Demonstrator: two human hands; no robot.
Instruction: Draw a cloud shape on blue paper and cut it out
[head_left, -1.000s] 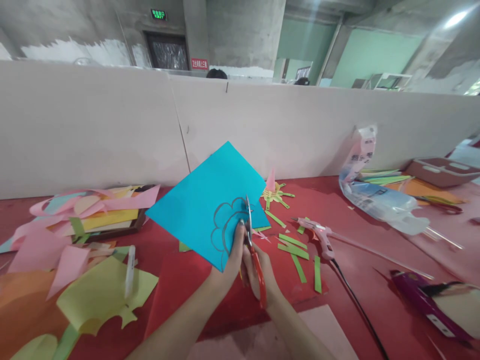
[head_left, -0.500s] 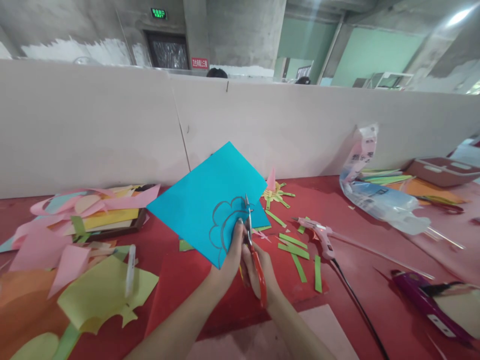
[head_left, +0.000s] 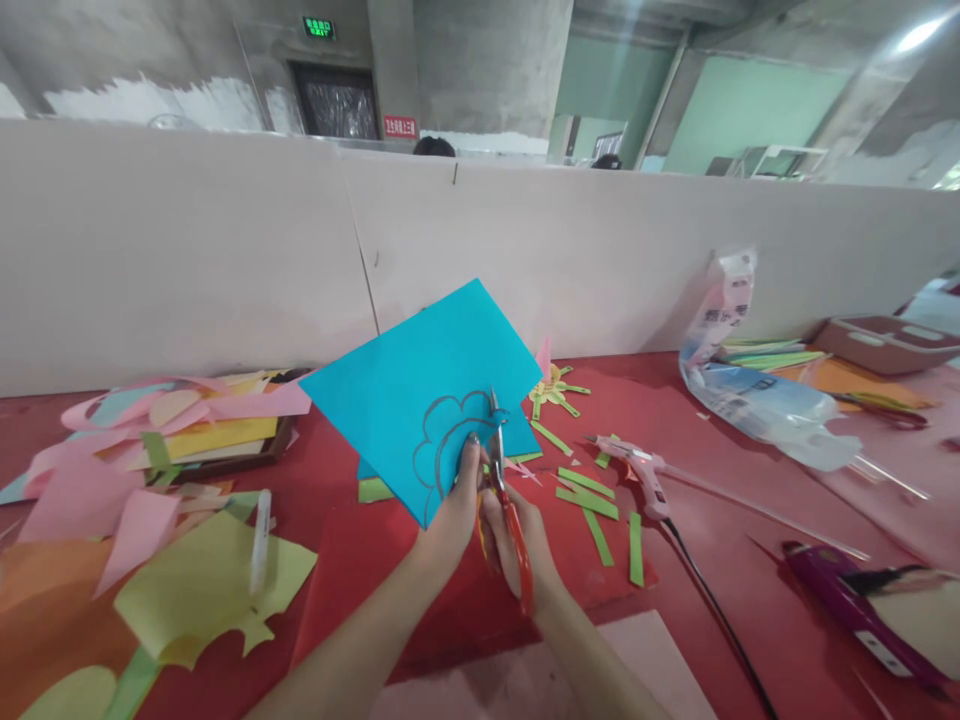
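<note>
My left hand [head_left: 450, 510] pinches the lower corner of a blue paper sheet [head_left: 420, 390] and holds it tilted above the red table [head_left: 697, 420]. A dark scalloped outline [head_left: 442, 430] is drawn on the sheet near my fingers. My right hand [head_left: 517, 545] grips red-handled scissors [head_left: 506, 490], whose blades point up along the sheet's right edge beside the drawn outline. Both hands sit close together at the middle of the view.
Green paper strips [head_left: 596, 505] lie right of my hands, beside a pink glue gun [head_left: 637, 468] with a black cord. Pink, yellow and orange paper scraps [head_left: 150, 470] and a white marker [head_left: 259, 535] cover the left. A plastic bag [head_left: 757, 390] and a purple tool [head_left: 847, 600] lie to the right.
The blue sheet has turned a little and risen; its top corner sits higher and the left corner has swung inward. The scissors stay at the outline's right side.
</note>
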